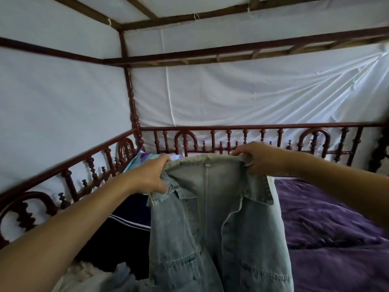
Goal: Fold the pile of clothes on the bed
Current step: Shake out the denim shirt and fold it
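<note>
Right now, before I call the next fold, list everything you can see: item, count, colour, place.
denim garment: one, pale blue, held up by its top edge at centre, hanging down.
purple bedspread: one, dark purple, covering the bed on the right.
dark garment: one, navy with a white stripe, lying left of the denim.
pale clothes: a loose heap, whitish, bottom left; count unclear.
patterned item: one, purple and turquoise, far left corner by the rail.
bed rail: dark red wood, turned spindles, along the far and left sides.
white cloth: hung behind the canopy frame.
left hand: fingers shut on the denim's top left.
right hand: gripping the top right.
</note>
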The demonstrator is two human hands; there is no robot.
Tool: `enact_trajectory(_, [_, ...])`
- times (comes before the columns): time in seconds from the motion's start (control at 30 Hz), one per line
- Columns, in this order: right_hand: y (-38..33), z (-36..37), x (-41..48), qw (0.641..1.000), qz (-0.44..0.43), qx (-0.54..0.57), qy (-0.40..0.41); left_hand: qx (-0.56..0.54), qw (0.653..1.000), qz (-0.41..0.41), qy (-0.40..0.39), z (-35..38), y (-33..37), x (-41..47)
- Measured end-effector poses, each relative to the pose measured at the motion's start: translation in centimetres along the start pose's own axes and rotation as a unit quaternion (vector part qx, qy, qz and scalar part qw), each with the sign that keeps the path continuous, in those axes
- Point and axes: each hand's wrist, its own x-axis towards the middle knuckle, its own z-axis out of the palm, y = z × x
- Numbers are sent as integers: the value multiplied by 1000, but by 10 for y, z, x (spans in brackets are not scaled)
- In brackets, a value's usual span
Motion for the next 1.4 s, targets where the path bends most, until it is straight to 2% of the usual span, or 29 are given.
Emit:
enact_trajectory(0.07, [2, 17, -6, 994, -12, -101, 32, 114, 993, 36, 3, 18, -2, 5])
enact_trajectory(0.17, [14, 23, -20, 981, -11, -172, 89, 221, 970, 93, 43, 35, -7, 12])
enact_trajectory(0.27, [19, 20, -33, 980, -1, -141, 142, 247, 952, 119, 132, 22, -5, 21])
enact_trajectory(0.37, [5, 14, -45, 977, -40, -14, 211, 183, 949, 129, 220, -17, -6, 35])
enact_trajectory(0.43, [-5, 8, -52, 960, -50, 49, 272, 34, 957, 154, 244, -39, -6, 45])
enact_trajectory(0.5, [-13, 1, -57, 940, -53, 93, 323, -128, 949, 150, 247, -49, 2, 53])
enact_trajectory(0.57, [-21, -3, -62, 923, -57, 117, 363, -168, 931, 151, 288, -49, 12, 69])
enact_trajectory(0.67, [-21, 2, -71, 913, -34, 103, 394, -85, 915, 165, 357, -41, 32, 96])
enact_trajectory(0.77, [0, 20, -86, 916, 14, 92, 391, 78, 904, 170, 385, -24, 59, 124])
enact_trajectory(0.83, [23, 37, -102, 917, 54, 100, 383, 154, 883, 208, 391, -1, 83, 144])
enact_trajectory(0.97, [83, 75, -143, 917, 141, 136, 348, 188, 876, 276, 349, 71, 140, 185])
enact_trajectory(1.13, [173, 139, -212, 911, 249, 153, 291, 186, 895, 325, 244, 202, 214, 232])
enact_trajectory(1.4, [349, 242, -327, 829, 438, 214, 275, 151, 917, 361, 77, 434, 366, 291])
